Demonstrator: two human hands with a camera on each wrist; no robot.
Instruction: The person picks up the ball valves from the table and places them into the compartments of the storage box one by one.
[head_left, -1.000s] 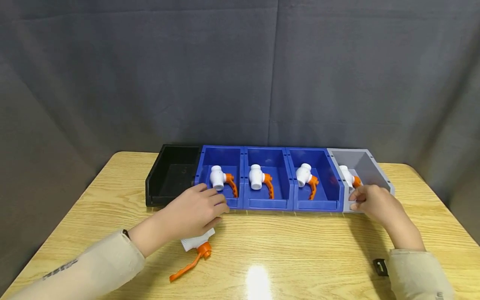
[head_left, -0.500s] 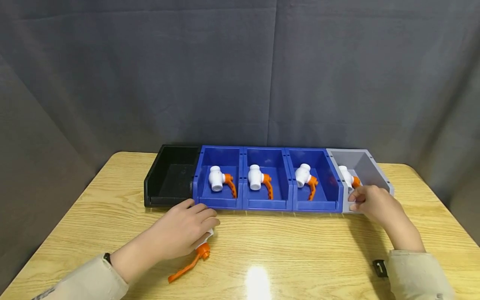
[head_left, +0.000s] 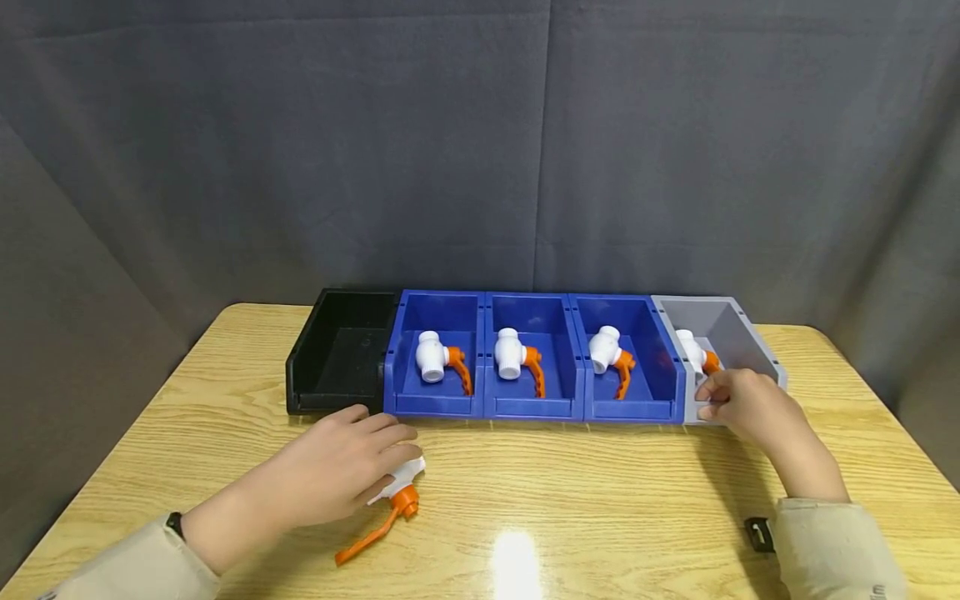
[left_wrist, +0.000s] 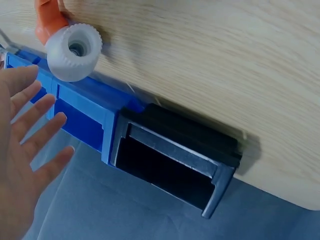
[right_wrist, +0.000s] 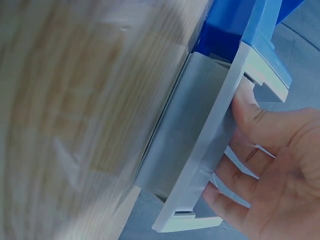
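Note:
My left hand [head_left: 330, 471] hovers over a white ball valve [head_left: 404, 476] with an orange handle on the table, partly covering it. In the left wrist view the fingers [left_wrist: 44, 134] are spread and bare, apart from the valve [left_wrist: 70, 62]. My right hand [head_left: 753, 406] reaches over the front of the grey bin [head_left: 765, 358], beside another valve [head_left: 686, 342] inside. In the right wrist view the loosely bent fingers of this hand [right_wrist: 280, 170] pass behind the grey bin's rim [right_wrist: 205, 140], hiding their tips. Nothing shows between thumb and index finger in the head view.
Three blue bins [head_left: 534, 408] stand in a row, each with one white valve and orange handle. At the row's left end is a black bin [head_left: 337, 402]. A small black piece [head_left: 760, 534] is near the right sleeve [head_left: 836, 542]. Behind hangs a grey curtain [head_left: 480, 150].
My left hand has drawn back left and toward the near edge, uncovering more of the table valve's white body. The right hand stays at the grey bin.

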